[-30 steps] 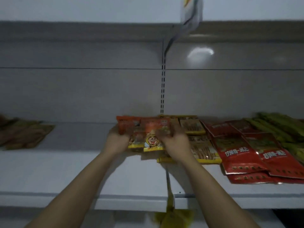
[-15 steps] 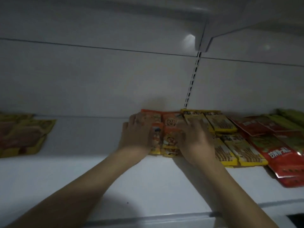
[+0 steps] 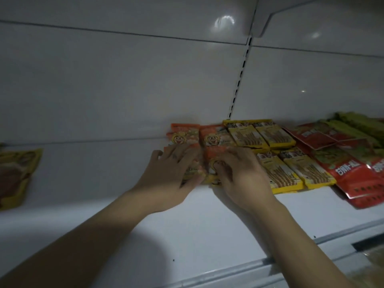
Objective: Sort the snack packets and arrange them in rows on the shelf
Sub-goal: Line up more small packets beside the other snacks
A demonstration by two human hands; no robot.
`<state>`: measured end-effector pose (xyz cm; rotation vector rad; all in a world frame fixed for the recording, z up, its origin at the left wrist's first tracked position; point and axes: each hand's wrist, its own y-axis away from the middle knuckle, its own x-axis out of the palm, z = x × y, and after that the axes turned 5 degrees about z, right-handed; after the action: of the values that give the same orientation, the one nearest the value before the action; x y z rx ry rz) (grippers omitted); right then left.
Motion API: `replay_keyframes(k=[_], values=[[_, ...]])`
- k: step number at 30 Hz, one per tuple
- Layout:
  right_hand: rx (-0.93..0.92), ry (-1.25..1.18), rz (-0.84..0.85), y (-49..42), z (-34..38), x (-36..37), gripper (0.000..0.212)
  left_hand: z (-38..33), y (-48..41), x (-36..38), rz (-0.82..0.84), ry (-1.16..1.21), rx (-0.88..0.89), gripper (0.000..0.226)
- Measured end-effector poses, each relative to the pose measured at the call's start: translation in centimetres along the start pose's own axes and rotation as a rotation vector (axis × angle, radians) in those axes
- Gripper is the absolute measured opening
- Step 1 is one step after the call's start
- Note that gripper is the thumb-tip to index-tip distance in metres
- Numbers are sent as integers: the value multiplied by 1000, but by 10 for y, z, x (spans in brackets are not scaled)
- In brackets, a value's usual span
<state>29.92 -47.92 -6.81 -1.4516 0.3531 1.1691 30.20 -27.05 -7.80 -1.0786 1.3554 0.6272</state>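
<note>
Orange snack packets with a cartoon face (image 3: pixel 209 138) lie in two rows on the white shelf (image 3: pixel 187 229), near the back wall. My left hand (image 3: pixel 172 173) lies flat on the front left orange packet, fingers spread. My right hand (image 3: pixel 241 173) rests on the front right orange packet, with its fingers bent down onto the wrapper. Both front packets are mostly hidden under my hands. Right of them lie yellow packets (image 3: pixel 276 138) in rows, then red packets (image 3: pixel 351 173).
Green packets (image 3: pixel 357 125) lie at the far right behind the red ones. A yellow and brown packet (image 3: pixel 14 177) lies at the left edge of the shelf. A slotted upright (image 3: pixel 239 80) runs up the back wall. The shelf's front edge (image 3: pixel 239 269) runs below my arms.
The orange packets that my hands carried above the shelf now lie on it near the back wall. My hands have gone from gripping them to lying on top. The camera moved closer and tilted.
</note>
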Motion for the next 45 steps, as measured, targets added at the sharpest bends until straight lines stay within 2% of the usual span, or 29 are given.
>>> replay_keyframes(k=[3,6,11,18,21,25,27,28,31,33,39,45], values=[[31,13,78,1,3,0,32,-1,-1,1,18,43,4,64],[-16,55,180,1,5,2,31,-2,1,4,38,16,28,65],[-55,62,118,1,3,2,25,-7,3,0,35,-59,64,75],[-11,-55,90,-2,1,3,11,-7,4,3,18,-23,129,63],[12,-73,106,-1,2,4,14,-7,5,4,18,-10,125,63],[10,-68,81,-5,10,-4,32,-7,8,-4,0,-23,93,71],[-61,-32,51,-12,19,-8,40,-5,13,-17,-20,-20,24,71],[-88,-31,87,-19,26,-9,47,-3,18,-24,-35,-29,-27,72],[-49,-68,353,-42,50,-12,69,7,42,-49,-53,-61,-217,75],[-117,-62,432,-56,72,-10,77,17,67,-70,-52,-108,-345,77],[-428,-120,483,-69,160,-8,83,33,170,-128,-50,-306,-643,74],[-678,-261,507,-45,259,-5,84,28,291,-153,-21,-326,-918,75]])
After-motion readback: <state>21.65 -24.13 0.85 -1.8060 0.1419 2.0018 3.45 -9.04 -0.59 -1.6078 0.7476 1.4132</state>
